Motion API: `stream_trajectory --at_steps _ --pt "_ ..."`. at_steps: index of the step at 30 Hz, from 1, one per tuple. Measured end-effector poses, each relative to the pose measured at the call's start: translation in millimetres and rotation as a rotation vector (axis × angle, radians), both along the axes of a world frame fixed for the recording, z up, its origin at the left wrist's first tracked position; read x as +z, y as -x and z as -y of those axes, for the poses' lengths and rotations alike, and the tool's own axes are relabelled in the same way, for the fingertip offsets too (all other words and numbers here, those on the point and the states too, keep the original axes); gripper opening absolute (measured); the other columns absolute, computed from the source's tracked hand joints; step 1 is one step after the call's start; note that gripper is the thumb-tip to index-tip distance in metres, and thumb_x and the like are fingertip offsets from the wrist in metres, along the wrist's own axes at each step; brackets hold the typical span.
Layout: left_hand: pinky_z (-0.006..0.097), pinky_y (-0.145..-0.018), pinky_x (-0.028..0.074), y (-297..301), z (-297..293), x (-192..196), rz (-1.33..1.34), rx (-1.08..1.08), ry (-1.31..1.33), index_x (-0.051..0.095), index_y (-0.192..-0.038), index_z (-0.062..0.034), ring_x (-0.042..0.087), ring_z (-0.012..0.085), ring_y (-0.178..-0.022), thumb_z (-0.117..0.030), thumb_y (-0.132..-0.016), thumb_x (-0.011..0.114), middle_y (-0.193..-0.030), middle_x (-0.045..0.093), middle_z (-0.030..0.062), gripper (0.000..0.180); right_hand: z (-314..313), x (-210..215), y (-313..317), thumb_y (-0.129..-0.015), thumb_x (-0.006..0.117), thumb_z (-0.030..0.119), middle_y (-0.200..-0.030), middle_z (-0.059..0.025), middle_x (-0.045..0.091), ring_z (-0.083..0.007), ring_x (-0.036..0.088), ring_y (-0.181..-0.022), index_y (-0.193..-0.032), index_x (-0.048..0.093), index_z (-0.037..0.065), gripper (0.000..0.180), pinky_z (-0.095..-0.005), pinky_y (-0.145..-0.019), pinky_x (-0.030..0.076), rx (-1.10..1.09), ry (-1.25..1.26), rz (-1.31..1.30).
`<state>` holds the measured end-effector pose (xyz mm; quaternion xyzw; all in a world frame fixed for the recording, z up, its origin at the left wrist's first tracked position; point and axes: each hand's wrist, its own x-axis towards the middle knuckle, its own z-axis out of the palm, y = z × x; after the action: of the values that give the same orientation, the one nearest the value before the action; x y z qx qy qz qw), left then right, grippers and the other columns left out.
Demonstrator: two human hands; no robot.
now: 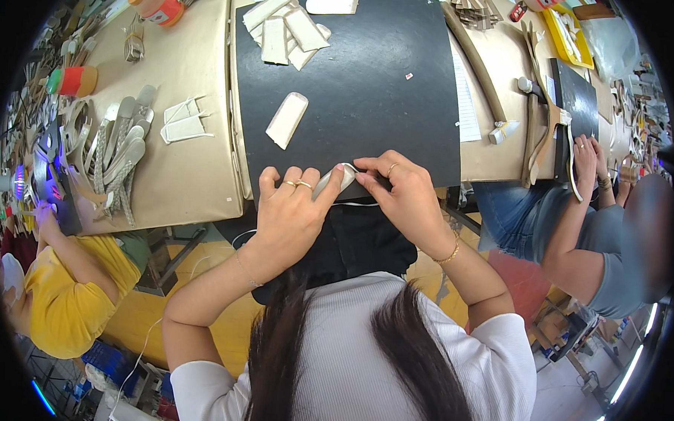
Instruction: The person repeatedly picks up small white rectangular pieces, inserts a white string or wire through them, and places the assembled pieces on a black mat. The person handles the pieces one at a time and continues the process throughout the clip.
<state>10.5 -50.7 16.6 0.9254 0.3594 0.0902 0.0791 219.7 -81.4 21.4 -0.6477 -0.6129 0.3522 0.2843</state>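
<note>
One pale tab (329,185) is pinched by the left hand (296,213) and right hand (413,202). Beyond the left lie another tab (287,120) and, farther, a pile (275,39).

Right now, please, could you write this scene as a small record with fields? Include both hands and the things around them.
Left hand: fingers on a small pale piece
Right hand: thumb and index finger at the same piece's right end
Work surface: black mat
Single piece on mat: white slab, lying ahead of the left hand
Far side of mat: overlapping pile of similar slabs
Table at left: bundle of straps, orange-topped bottle
Co-workers: one at each side
</note>
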Motion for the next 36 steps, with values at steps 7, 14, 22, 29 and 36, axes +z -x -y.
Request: stream_trajectory --at_steps 7,14,22,29,36 --pt "0.044 -0.086 0.037 0 -5 0 0.037 -0.006 0.03 0.07 -0.128 -0.0146 0.055 0.0209 -0.082 -0.015 -0.092 0.069 -0.086 0.053 0.0027 0.036 16 -3 3 -0.081 0.072 0.001 -0.086 -0.0061 0.059 -0.021 0.064 -0.076 -0.115 0.075 0.004 0.034 -0.0335 -0.065 0.056 0.174 -0.243 0.287" --pt "0.043 -0.085 0.037 1 -9 1 0.066 -0.014 0.08 0.07 -0.126 -0.0139 0.055 0.0216 -0.082 -0.017 -0.093 0.07 -0.086 0.055 0.0027 0.033 23 -5 -1 -0.08 0.069 0.004 -0.088 -0.0041 0.055 -0.0171 0.06 -0.077 -0.118 0.074 0.001 0.039 -0.0298 -0.061 0.054 0.265 -0.344 0.435" --pt "0.046 -0.091 0.036 6 -30 1 0.02 -0.167 0.077 0.069 -0.128 -0.0168 0.057 0.0201 -0.093 -0.014 -0.09 0.065 -0.093 0.058 0.0008 0.039 21 0 -3 -0.081 0.067 0.009 -0.088 -0.004 0.051 -0.0154 0.057 -0.076 -0.121 0.071 -0.002 0.042 -0.0271 -0.059 0.053 0.36 -0.371 0.575" --pt "0.045 -0.092 0.035 17 -55 -6 0.053 -0.29 -0.071 0.073 -0.12 -0.0196 0.057 0.0189 -0.097 -0.021 -0.09 0.068 -0.096 0.058 -0.0004 0.03 4 7 -4 -0.081 0.067 0.006 -0.092 -0.0025 0.055 -0.0172 0.061 -0.079 -0.124 0.072 0.006 0.043 -0.0298 -0.063 0.055 0.411 -0.325 0.606" --pt "0.043 -0.091 0.031 22 -21 -17 0.13 0.048 -0.128 0.074 -0.115 -0.0158 0.058 0.0198 -0.099 -0.028 -0.08 0.085 -0.101 0.06 0.0009 0.039 -26 -6 9 -0.083 0.069 0.004 -0.096 -0.0084 0.058 -0.0257 0.066 -0.084 -0.115 0.07 0.001 0.032 -0.0362 -0.071 0.058 0.193 -0.26 0.325"
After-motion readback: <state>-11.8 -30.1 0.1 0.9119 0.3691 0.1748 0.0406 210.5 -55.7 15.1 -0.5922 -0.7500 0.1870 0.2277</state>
